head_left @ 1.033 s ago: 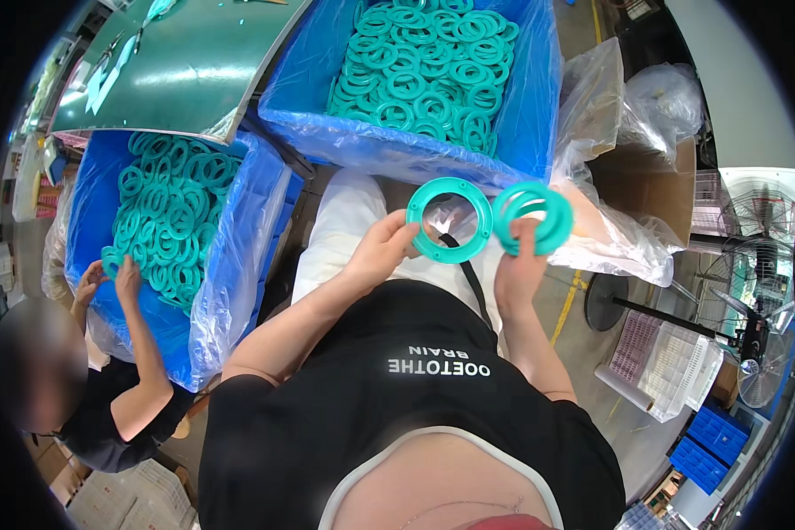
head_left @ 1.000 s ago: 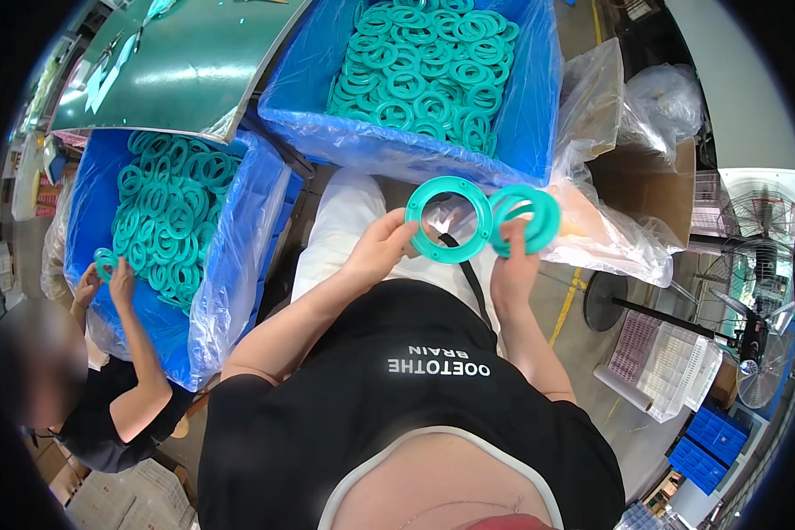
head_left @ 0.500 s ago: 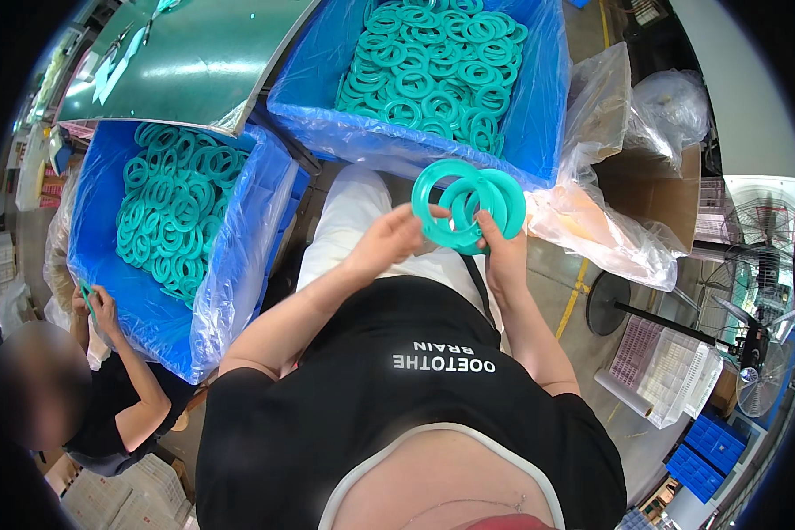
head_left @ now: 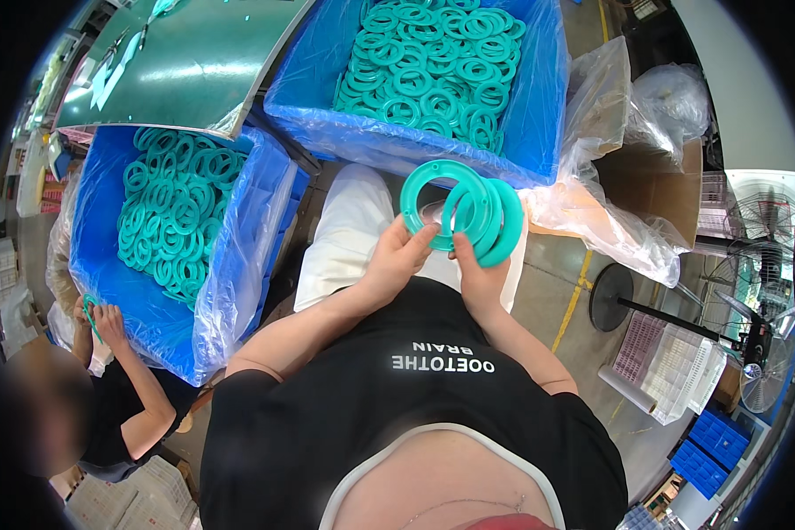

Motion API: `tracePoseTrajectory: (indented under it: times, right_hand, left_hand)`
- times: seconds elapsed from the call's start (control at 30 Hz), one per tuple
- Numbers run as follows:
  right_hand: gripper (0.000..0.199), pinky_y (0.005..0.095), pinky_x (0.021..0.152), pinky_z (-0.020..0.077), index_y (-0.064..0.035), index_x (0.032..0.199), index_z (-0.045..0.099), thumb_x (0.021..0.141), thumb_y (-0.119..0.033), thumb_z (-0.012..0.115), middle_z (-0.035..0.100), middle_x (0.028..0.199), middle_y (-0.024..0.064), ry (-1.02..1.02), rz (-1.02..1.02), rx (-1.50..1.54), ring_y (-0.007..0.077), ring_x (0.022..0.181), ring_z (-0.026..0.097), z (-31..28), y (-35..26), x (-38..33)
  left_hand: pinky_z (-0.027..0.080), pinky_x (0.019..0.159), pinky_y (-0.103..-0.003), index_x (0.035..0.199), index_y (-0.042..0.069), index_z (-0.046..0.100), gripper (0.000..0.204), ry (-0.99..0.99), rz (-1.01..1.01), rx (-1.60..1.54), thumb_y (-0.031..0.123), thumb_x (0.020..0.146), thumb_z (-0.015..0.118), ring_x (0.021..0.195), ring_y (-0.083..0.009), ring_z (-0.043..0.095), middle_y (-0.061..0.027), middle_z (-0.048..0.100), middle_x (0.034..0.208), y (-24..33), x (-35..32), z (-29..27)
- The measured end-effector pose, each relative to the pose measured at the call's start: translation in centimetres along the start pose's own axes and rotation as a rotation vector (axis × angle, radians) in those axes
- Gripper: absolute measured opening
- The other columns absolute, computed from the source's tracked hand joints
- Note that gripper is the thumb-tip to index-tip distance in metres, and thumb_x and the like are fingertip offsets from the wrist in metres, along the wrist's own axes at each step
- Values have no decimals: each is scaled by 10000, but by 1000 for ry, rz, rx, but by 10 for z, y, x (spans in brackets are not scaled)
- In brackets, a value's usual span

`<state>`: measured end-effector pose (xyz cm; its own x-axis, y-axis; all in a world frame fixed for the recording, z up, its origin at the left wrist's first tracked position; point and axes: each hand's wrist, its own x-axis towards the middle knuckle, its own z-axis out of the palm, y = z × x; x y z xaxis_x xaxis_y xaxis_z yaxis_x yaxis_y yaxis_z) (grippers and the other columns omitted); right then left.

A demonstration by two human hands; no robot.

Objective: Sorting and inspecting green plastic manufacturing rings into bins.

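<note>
1. The person's left grip (head_left: 402, 261), a bare hand, is closed on the lower left rim of a green front ring (head_left: 410, 199), thumb toward the camera.
2. The right grip (head_left: 483, 284), also bare, pinches the lower edge where the front ring overlaps other green rings (head_left: 511, 216); the thumb lies over the rims, and the exact number of rings is hard to tell.
3. These rings fan out toward the right, the leftmost one in front, and are held up above the person's lap, over white trousers (head_left: 349, 230).
4. Just beyond them stands a large blue bin (head_left: 539, 88), lined with clear plastic, holding a heap of similar rings (head_left: 415, 81).
5. To the left, a second blue bin (head_left: 93, 234), also lined, holds another ring pile (head_left: 172, 216).
6. At that bin's outer left edge, a co-worker in a dark top (head_left: 128, 437) holds a thin green piece (head_left: 92, 311).
7. A green bench (head_left: 208, 62) carries a cutting tool (head_left: 144, 35) at upper left.
8. On the right are a cardboard box (head_left: 662, 194) with plastic sheeting, a standing fan's round base (head_left: 609, 298) and pale crates (head_left: 671, 362).
</note>
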<state>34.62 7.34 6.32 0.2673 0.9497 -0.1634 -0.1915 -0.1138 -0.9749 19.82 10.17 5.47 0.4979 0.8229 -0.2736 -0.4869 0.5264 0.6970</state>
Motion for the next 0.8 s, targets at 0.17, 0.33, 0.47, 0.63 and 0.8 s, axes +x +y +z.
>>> tracePoseTrajectory:
  times: [0.17, 0.33, 0.47, 0.63, 0.8]
  right_hand:
    - [197, 233, 573, 459, 6, 993, 569, 861, -124, 637, 607, 818, 52, -60, -154, -85, 102, 652, 569, -1, 0, 1]
    - [234, 237, 600, 458, -17, 1061, 534, 866, -110, 624, 589, 878, 50, -82, 20, 46, 105, 685, 562, -13, -15, 6]
    - [235, 256, 684, 457, -52, 1094, 512, 900, -162, 586, 563, 917, 22, 171, -52, 271, 111, 763, 555, -31, -35, 24]
    - [350, 252, 676, 397, -67, 1039, 531, 952, -397, 453, 536, 790, 14, 396, 11, 816, 105, 664, 501, -70, -90, 70]
    - [331, 251, 588, 335, -72, 953, 547, 950, -387, 449, 469, 633, -9, -197, 17, 351, 116, 617, 462, -59, -45, 36]
  left_hand:
    - [200, 435, -188, 1025, 89, 452, 141, 9, -103, -86, 204, 955, 492, 520, -19, 301, 58, 370, 671, 3, -2, 4]
    - [211, 442, -186, 1073, 89, 415, 138, -68, -49, 93, 124, 948, 465, 528, -17, 304, 53, 369, 684, 7, -2, 12]
    - [228, 440, -193, 1144, 47, 416, 232, -150, 143, 363, 31, 913, 422, 525, -22, 310, 45, 384, 678, 13, 1, 20]
    - [213, 423, -194, 837, -10, 574, 188, -145, -308, -219, 31, 846, 390, 489, -40, 295, 17, 415, 637, 8, 4, -9]
    - [197, 415, -188, 839, -3, 570, 188, -56, -266, -100, 72, 866, 399, 492, -37, 297, 14, 442, 654, 5, 8, -14]
